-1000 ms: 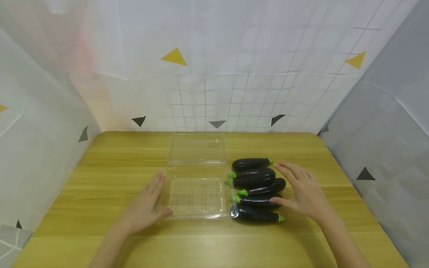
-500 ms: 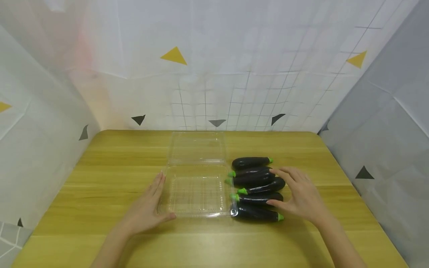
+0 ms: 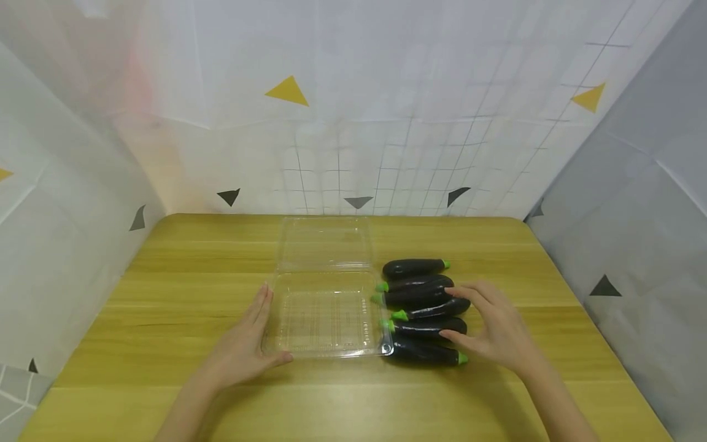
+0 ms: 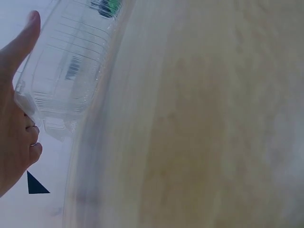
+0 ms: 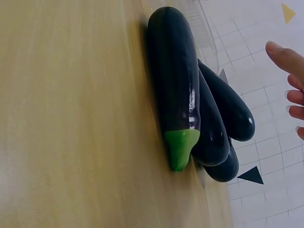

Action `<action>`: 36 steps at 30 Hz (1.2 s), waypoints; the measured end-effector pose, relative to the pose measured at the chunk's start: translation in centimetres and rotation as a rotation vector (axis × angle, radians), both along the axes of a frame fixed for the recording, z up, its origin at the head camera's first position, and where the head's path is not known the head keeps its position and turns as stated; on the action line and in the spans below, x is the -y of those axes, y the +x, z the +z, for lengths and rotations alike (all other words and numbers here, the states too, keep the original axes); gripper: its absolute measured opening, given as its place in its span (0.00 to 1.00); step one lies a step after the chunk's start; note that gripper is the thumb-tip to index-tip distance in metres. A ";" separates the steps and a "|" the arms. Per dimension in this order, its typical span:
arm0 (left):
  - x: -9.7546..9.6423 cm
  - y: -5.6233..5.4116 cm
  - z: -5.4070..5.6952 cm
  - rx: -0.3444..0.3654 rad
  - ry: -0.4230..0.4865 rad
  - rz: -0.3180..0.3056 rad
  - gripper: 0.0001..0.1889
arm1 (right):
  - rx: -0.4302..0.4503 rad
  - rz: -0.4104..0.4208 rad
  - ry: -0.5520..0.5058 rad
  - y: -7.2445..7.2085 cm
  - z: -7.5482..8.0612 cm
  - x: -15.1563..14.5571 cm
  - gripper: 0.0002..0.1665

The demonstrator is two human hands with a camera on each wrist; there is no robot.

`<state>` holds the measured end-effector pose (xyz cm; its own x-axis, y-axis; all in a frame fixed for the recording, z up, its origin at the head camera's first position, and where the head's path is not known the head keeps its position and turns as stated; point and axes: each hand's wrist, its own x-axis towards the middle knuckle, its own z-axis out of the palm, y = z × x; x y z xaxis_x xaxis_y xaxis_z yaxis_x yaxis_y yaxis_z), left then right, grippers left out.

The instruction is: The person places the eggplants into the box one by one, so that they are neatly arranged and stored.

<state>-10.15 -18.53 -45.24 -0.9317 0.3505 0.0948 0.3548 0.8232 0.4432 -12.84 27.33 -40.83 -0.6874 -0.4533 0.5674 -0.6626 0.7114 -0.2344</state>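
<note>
A clear plastic clamshell box (image 3: 326, 322) lies unfolded on the table, its lid (image 3: 324, 242) toward the back wall. My left hand (image 3: 243, 341) rests at the box's left side, fingers straight along the edge and thumb by the front left corner. Right of the box lie several dark eggplants (image 3: 425, 354) with green stems, stacked closely in a row. Over their right ends hovers my right hand (image 3: 497, 325), thumb and fingers spread apart. In the right wrist view, the nearest eggplant (image 5: 173, 71) shows whole, and the right hand (image 5: 292, 80) appears apart from the eggplants.
The wooden table (image 3: 331, 405) has its back edge against a pale wall covering (image 3: 353, 153) with triangles and grid lines. More covering (image 3: 635, 215) stands along the right side. The front right corner of the box meets the front eggplants.
My right hand has moved slightly left and down over the eggplants, and its fingertips have drawn nearer together. The left thumb has slid a little right; box and eggplants stay in place.
</note>
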 end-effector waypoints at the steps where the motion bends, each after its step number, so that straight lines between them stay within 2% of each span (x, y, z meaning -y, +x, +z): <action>1: 0.0 0.0 0.0 -0.002 -0.001 0.000 0.64 | -0.009 0.007 -0.005 0.1 0.0 0.0 0.44; 11: -0.1 0.0 0.2 -0.020 -0.006 -0.016 0.64 | -0.001 0.067 -0.030 0.6 -1.0 0.2 0.38; 13: -0.1 0.0 0.3 -0.021 -0.008 -0.016 0.64 | -0.003 0.073 -0.014 0.6 -1.5 0.2 0.37; 20: -0.1 0.0 0.6 -0.023 -0.045 -0.020 0.63 | 0.081 0.055 0.087 1.4 -3.5 0.6 0.34; 24: -0.1 0.0 0.6 -0.020 -0.067 -0.023 0.63 | 0.099 0.052 0.091 1.7 -4.4 0.9 0.34; 29: -0.1 -0.1 0.6 -0.023 -0.081 -0.028 0.62 | 0.084 0.048 0.085 2.0 -4.8 1.1 0.33; 36: -0.1 0.1 0.8 -0.022 -0.074 -0.029 0.62 | 0.050 0.040 0.177 2.5 -5.0 1.5 0.31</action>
